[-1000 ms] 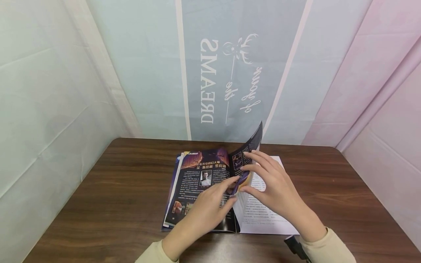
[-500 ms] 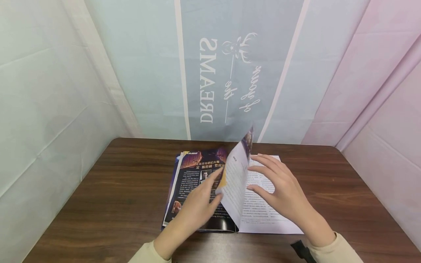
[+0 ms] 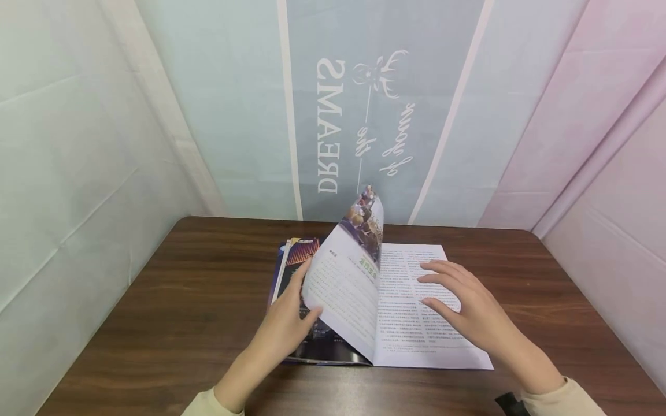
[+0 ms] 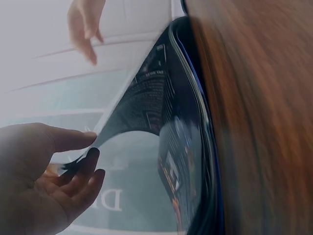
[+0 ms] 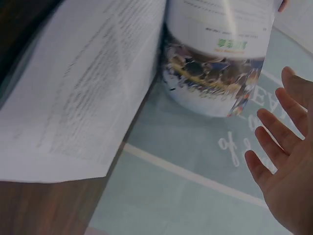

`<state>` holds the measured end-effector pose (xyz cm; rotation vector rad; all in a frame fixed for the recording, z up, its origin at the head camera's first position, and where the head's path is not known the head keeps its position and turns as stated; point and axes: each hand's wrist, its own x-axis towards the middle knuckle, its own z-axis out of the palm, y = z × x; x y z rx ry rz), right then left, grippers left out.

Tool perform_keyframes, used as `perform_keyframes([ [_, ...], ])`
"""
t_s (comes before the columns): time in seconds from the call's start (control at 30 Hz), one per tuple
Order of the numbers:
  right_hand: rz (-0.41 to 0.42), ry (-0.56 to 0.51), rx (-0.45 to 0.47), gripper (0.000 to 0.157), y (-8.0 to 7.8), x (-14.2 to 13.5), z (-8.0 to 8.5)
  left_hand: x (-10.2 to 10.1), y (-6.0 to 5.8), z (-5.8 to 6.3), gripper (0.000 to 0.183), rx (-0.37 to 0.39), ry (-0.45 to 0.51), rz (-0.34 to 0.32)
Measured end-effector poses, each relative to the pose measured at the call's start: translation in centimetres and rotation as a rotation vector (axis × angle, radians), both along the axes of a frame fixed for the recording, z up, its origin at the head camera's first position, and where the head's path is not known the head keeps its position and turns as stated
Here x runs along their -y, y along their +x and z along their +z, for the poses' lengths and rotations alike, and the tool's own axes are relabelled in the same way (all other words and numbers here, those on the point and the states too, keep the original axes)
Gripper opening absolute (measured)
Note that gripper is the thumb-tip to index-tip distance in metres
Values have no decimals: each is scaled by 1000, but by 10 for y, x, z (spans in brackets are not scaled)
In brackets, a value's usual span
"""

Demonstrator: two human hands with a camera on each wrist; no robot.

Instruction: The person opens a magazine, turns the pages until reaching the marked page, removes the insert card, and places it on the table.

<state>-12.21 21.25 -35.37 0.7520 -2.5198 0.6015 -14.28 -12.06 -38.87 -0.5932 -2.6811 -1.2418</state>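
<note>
An open magazine [image 3: 411, 323] lies on the wooden table, its right-hand page white with printed text. One page [image 3: 343, 289], with a photo along its top, stands lifted and bowed over the dark left side. My left hand [image 3: 283, 318] pinches that page's outer edge between thumb and fingers; in the left wrist view the thumb of the left hand [image 4: 44, 171] meets the fingers across the sheet. My right hand [image 3: 470, 306] hovers over the right-hand page with fingers spread and holds nothing. The right wrist view shows the right hand [image 5: 288, 142] apart from the paper.
The brown wooden table [image 3: 171, 323] extends around the magazine. A pale blue curtain [image 3: 239, 115] with mirrored lettering hangs behind its far edge. White fabric walls [image 3: 78, 173] stand at both sides. A black strap [image 3: 510, 403] shows at the right sleeve.
The lifted page has swung leftward over the dark spread, carried by my left hand. My right hand has let go of the page and moved right.
</note>
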Motion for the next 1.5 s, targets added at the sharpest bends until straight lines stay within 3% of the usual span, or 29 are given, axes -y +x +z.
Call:
perform_keyframes([
  [0.1, 3, -20, 65, 45, 3, -9, -3, 8, 0, -3, 94, 4, 0, 3],
  [0.23, -10, -19, 119, 44, 7, -21, -8, 18, -1, -5, 91, 6, -23, 9],
  [0.43, -40, -8, 177, 44, 13, -37, -16, 33, -2, -6, 84, 70, -54, 20],
  [0.63, -90, 20, 243, 44, 24, -51, -24, 44, -4, -7, 71, 71, -132, 33],
  [1.03, -128, 103, 280, 47, 32, -72, -37, 60, -5, -9, 53, 127, -251, -2],
  [1.5, -88, 122, 301, 60, 32, -100, -59, 76, -6, -17, 56, 294, -346, -85],
])
